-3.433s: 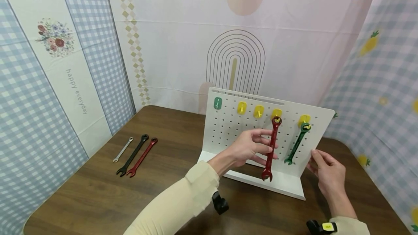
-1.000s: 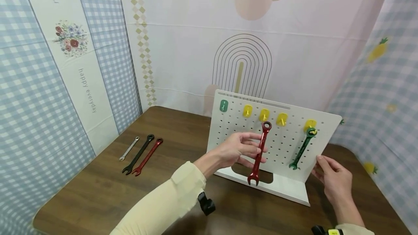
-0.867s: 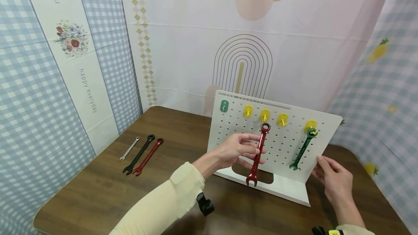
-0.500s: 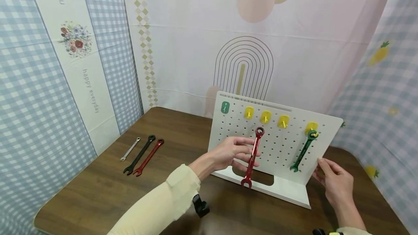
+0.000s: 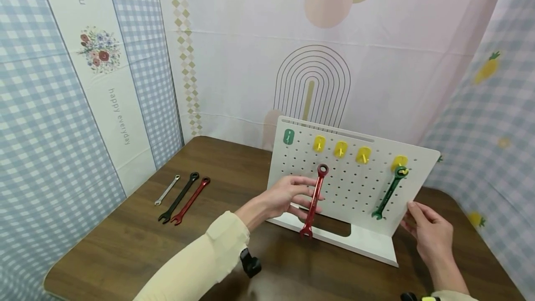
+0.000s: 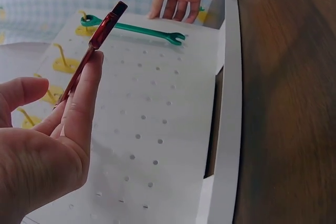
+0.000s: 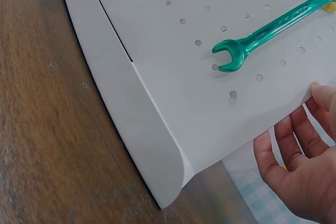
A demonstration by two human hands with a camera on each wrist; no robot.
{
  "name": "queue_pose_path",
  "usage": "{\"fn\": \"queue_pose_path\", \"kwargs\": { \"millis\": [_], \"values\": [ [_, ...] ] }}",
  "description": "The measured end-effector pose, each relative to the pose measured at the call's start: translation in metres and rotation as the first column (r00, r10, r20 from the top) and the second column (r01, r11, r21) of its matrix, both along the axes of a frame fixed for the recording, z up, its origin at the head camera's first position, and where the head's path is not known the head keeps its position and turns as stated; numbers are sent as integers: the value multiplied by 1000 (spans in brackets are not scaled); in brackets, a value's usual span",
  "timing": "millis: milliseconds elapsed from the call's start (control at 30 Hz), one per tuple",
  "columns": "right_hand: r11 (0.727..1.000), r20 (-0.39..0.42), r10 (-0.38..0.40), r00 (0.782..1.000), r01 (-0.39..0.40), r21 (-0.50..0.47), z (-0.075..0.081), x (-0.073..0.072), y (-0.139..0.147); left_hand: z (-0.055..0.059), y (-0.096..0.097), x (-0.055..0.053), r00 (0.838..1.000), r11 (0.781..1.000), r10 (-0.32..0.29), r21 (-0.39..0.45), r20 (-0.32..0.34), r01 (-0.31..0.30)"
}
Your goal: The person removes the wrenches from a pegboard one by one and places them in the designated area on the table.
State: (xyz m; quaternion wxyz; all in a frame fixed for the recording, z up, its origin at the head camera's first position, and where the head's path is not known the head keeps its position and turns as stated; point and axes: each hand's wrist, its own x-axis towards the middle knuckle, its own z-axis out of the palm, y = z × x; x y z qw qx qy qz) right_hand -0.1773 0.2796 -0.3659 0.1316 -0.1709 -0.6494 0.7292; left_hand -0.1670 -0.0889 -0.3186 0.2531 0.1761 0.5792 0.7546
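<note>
patterned cloths hang behind a brown wooden table, where a silver wrench, a black wrench and a flat-lying red wrench rest side by side, well left of a white pegboard. before that board the left hand grips a raised red wrench, ring end up and slightly tilted, apart from the yellow hooks. near a green wrench hung on the rightmost hook, the right hand pinches the board's right edge, thumb in front, fingers behind.
</note>
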Motion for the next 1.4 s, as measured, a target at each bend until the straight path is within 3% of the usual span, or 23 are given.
{"fn": "queue_pose_path", "kwargs": {
  "millis": [433, 867, 1400],
  "values": [
    [1000, 5, -12, 1000, 12, 14, 7, 10, -6, -9, -18, 3, 1000, 999, 23, -41, -14, -24],
    [1000, -3, -7, 1000, 7, 13, 7, 11, -7, -19, -29, 5, 998, 997, 61, -58, 28, -60],
    [1000, -15, 12, 1000, -12, -11, 8, -8, 2, -29, -28, -5, 992, 989, 127, -72, 12, -126]
  ]
}}
